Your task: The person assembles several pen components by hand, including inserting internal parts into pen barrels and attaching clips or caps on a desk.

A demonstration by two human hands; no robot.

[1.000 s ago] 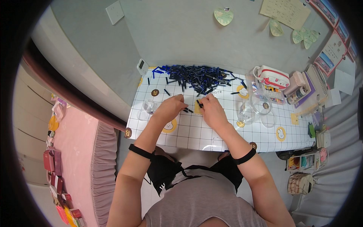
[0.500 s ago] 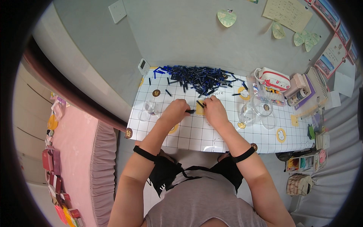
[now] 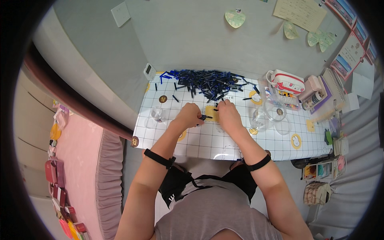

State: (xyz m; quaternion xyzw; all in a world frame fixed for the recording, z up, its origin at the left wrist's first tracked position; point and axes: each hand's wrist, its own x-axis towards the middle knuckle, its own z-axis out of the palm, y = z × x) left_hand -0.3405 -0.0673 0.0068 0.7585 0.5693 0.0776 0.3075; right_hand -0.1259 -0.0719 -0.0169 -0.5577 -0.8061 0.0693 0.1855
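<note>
A heap of small dark blue tubes that look like ink cartridges (image 3: 206, 83) lies along the back of the table, with several loose ones around its edge. In front of it, my left hand (image 3: 189, 116) is closed around a few cartridges (image 3: 205, 117), their ends sticking out past the fingertips toward the right. Just across from it, my right hand (image 3: 229, 115) has its fingers pinched by the front of the heap, and a dark cartridge end (image 3: 216, 109) shows at its fingertips. Between the two hands a yellow printed patch (image 3: 212, 114) of the tablecloth is visible.
Left of my hands stands a small clear cup (image 3: 157, 114). Clear round containers (image 3: 270, 116) stand on the right. Behind them are a white and red pouch (image 3: 286, 82) and notebooks (image 3: 329, 90). A small white device (image 3: 149, 71) leans at the back left corner.
My left hand's cartridges have shifted and more ends now show. My right hand has drawn slightly away from my left, its cartridge less visible. The whole view has shifted a little.
</note>
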